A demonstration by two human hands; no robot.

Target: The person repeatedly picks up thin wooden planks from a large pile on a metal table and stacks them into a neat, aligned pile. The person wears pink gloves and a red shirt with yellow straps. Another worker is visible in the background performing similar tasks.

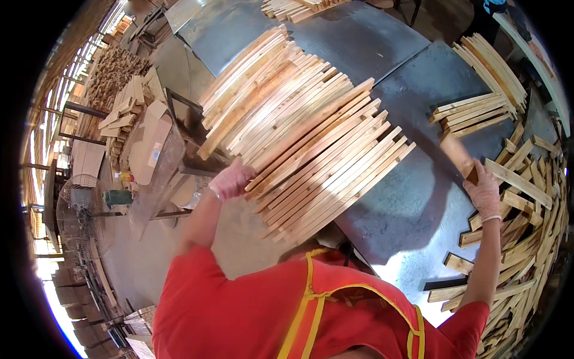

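Note:
A wide row of wooden strips (335, 173) lies side by side on the metal table (394, 230), their near ends jutting past its edge. My gloved left hand (233, 179) is closed at the near end of one darker wooden strip (299, 139) in the middle of that row. Off to the right, my gloved right hand (483, 190) grips a short-looking wooden piece (459, 157), smeared by motion. Just beside that hand is a tangled heap of loose wooden strips (526, 209).
Stacked strips (493, 72) and a smaller bundle (472, 113) sit at the far right of the table. More strips (299, 8) lie at the far edge. On the left stand a caged fan (81, 206), cardboard (149, 140) and a pile of wood offcuts (113, 75).

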